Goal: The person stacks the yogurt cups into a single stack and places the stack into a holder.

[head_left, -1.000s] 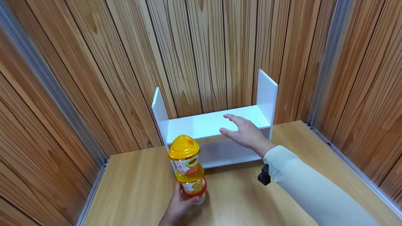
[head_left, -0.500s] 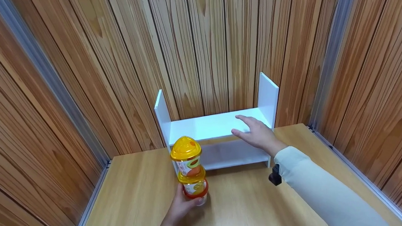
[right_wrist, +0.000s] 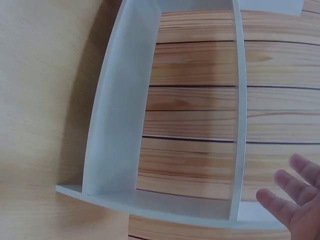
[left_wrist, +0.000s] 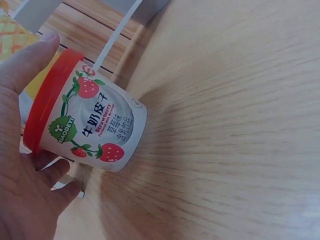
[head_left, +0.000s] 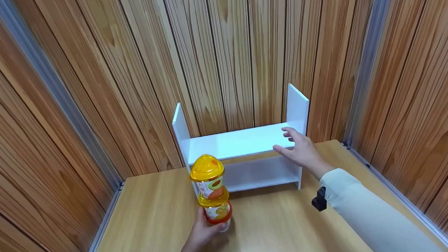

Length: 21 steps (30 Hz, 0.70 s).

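Note:
Three snack cups are stacked on the wooden table: a yellow-lidded cup (head_left: 206, 173) on top, an orange-labelled one (head_left: 214, 207) under it, and a strawberry cup with a red rim (left_wrist: 89, 125) at the base. My left hand (head_left: 201, 234) grips the bottom of the stack; in the left wrist view its thumb and fingers (left_wrist: 27, 67) wrap the strawberry cup. My right hand (head_left: 300, 148) hovers with straight fingers over the right end of the white shelf unit's (head_left: 232, 143) upper board, close to its right side panel (head_left: 297, 104). Whether it touches the board is unclear.
Wood-panelled walls close in the table (head_left: 272, 228) on three sides, with metal strips in the corners. The shelf's lower compartment (head_left: 261, 173) holds nothing. A small black device (head_left: 319, 200) is strapped at my right wrist.
My right hand has slid rightward along the upper shelf board toward the right side panel. The left hand and the stack of cups have stayed where they were.

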Each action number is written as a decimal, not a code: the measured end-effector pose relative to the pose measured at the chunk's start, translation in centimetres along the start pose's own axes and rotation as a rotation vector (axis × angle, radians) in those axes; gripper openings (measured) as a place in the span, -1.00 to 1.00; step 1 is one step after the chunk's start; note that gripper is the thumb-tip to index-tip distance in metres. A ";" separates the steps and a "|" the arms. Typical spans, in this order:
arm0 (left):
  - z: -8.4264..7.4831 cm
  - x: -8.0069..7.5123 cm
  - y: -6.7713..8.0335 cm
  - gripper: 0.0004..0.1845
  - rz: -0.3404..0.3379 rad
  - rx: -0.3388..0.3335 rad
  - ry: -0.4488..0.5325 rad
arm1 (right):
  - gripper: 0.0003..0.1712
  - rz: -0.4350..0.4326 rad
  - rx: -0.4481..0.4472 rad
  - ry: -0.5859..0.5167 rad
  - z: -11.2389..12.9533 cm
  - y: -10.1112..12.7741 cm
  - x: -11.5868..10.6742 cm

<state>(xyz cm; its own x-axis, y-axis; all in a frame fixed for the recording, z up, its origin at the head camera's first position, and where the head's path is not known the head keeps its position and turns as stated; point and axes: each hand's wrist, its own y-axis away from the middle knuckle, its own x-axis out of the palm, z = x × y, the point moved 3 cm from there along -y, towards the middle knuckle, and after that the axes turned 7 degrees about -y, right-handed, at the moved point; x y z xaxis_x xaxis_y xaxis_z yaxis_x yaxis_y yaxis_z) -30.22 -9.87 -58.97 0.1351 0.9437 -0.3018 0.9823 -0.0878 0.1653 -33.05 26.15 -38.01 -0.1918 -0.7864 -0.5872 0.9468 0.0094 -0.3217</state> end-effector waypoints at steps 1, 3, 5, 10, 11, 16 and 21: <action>0.0 0.0 0.0 0.16 -0.006 -0.010 -0.001 | -0.07 -0.010 0.007 -0.022 -0.2 0.1 -0.1; 0.1 0.0 0.0 0.18 -0.014 -0.022 -0.003 | -0.04 -0.029 0.015 -0.051 -0.6 0.2 -0.4; 0.2 0.1 0.0 0.19 -0.012 -0.037 0.005 | -0.03 -0.049 0.018 -0.071 -0.9 0.3 -0.7; 0.3 0.0 -0.1 0.23 0.002 -0.055 0.026 | -0.02 -0.115 0.013 -0.114 -1.6 0.3 -1.4; 0.3 -0.1 -0.2 0.22 0.003 -0.053 0.025 | -0.02 -0.126 0.014 -0.124 -1.8 0.2 -1.5; 0.2 -0.1 -0.3 0.22 0.009 -0.044 0.043 | -0.04 -0.164 0.029 -0.164 -2.5 0.4 -1.8; 0.0 0.0 -0.3 0.20 0.007 -0.007 0.054 | 0.00 -0.199 0.035 -0.178 -3.3 0.6 -2.0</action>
<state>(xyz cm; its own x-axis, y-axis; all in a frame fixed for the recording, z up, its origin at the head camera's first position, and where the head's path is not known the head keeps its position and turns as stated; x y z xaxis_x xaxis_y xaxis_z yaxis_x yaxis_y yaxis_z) -30.54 -9.82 -59.04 0.1342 0.9590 -0.2497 0.9805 -0.0921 0.1734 -32.93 29.74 -39.48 -0.3293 -0.8668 -0.3745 0.9040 -0.1749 -0.3901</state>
